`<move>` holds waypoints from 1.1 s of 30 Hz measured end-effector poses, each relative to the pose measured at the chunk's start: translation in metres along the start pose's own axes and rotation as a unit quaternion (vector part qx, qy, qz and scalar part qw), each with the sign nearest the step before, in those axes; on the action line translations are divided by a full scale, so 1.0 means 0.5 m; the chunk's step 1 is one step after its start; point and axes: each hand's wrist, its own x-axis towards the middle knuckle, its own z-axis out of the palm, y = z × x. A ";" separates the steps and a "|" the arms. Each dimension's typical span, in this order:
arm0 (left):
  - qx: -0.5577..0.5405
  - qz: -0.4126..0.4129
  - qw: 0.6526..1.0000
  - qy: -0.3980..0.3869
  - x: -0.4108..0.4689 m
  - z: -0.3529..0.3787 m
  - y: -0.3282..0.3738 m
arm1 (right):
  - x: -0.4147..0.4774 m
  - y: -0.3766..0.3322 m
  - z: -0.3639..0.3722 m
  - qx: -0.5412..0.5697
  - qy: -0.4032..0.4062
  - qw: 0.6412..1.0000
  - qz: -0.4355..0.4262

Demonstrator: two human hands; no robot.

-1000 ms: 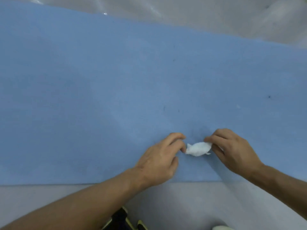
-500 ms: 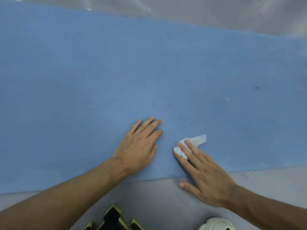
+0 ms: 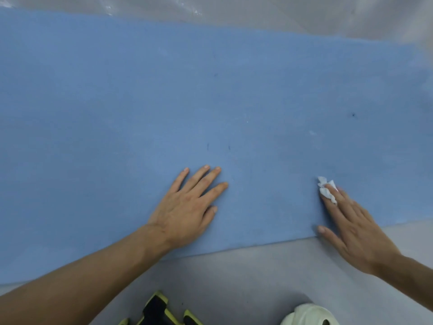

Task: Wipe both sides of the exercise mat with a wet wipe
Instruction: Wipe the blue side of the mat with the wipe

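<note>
The blue exercise mat lies flat across most of the view, with a few small dark specks on it. My left hand rests flat on the mat near its front edge, fingers straight and spread. My right hand lies flat at the mat's front right, with straight fingers pressing a crumpled white wet wipe onto the mat. Part of the wipe is hidden under the fingertips. The thumb reaches the mat's front edge.
Grey floor runs along the front of the mat. A black and yellow thing and a white rounded object sit at the bottom edge. Clear plastic sheeting lies beyond the mat's far edge.
Both hands first pinched the wipe together. The left hand then flattened on the mat and stayed, while the right hand slid the wipe to the right along the front edge.
</note>
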 end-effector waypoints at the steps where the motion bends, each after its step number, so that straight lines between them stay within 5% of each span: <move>1: 0.000 -0.004 1.000 -0.002 0.000 -0.002 -0.003 | 0.002 -0.013 0.002 0.012 0.001 1.000 -0.022; 11: -0.014 -0.061 0.998 0.000 -0.006 -0.005 -0.020 | 0.116 -0.235 -0.006 0.024 0.039 0.972 -0.231; 17: -0.018 -0.057 0.998 0.008 -0.004 -0.002 -0.024 | 0.090 -0.146 -0.007 -0.012 0.015 0.964 -0.267; 24: -0.027 -0.069 0.997 0.002 -0.003 -0.010 -0.052 | 0.024 0.018 -0.011 -0.060 -0.014 0.984 -0.166; 33: -0.027 -0.140 0.990 -0.009 -0.063 -0.043 -0.135 | 0.257 -0.184 -0.005 0.107 0.104 0.989 0.015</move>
